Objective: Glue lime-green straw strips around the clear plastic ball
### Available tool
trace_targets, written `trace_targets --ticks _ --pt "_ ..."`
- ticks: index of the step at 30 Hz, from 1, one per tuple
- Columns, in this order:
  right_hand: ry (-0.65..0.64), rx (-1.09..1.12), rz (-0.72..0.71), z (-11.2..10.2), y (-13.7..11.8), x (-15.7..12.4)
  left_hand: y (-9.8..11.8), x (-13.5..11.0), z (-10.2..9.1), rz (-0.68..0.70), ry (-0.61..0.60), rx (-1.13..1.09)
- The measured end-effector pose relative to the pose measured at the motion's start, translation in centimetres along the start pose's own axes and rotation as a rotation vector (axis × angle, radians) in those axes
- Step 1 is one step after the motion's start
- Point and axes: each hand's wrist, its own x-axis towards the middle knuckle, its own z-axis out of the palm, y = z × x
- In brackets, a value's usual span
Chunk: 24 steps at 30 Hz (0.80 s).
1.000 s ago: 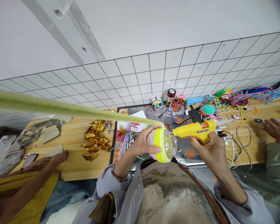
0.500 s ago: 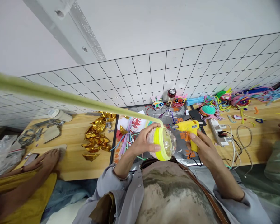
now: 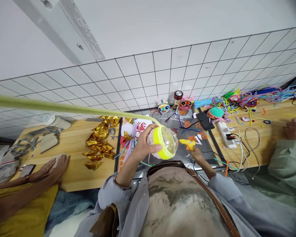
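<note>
My left hand (image 3: 143,144) is closed around a clear plastic ball (image 3: 169,140) ringed with bright yellow pipe cleaners (image 3: 153,144). From the ball's top edge a long pale-yellow fuzzy strip (image 3: 71,108) stretches up to the left, close past the camera. In my right hand (image 3: 196,154) is a yellow hot glue gun (image 3: 187,143), its fingers wrapped round the handle. The gun's nozzle points left at the side of the ball; whether it touches I cannot tell. Below both lies a dark printed mat (image 3: 207,148).
Crumpled gold foil (image 3: 98,141) lies left. At the back stand a flask (image 3: 177,98) and two decorated balls, one of them white-faced (image 3: 163,107). To the right are a phone (image 3: 205,121), a power strip (image 3: 225,135) with cables, and a pipe-cleaner pile (image 3: 222,102). Other people's hands (image 3: 55,166) rest at both sides.
My right hand has moved down and left with the glue gun, lowering it beside the ball. The ball has shifted slightly left and up in view.
</note>
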Motion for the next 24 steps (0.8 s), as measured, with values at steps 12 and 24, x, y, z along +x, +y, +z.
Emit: trace_targets --ticks 12,24 --pt "-0.006 -0.041 0.009 2.1 3.1 0.0 0.1 0.1 0.5 -0.024 0.009 0.068" --pt "0.201 0.302 -0.789 -7.6 -12.5 -6.3 -0.2 0.4 0.7 -0.095 -0.037 0.141"
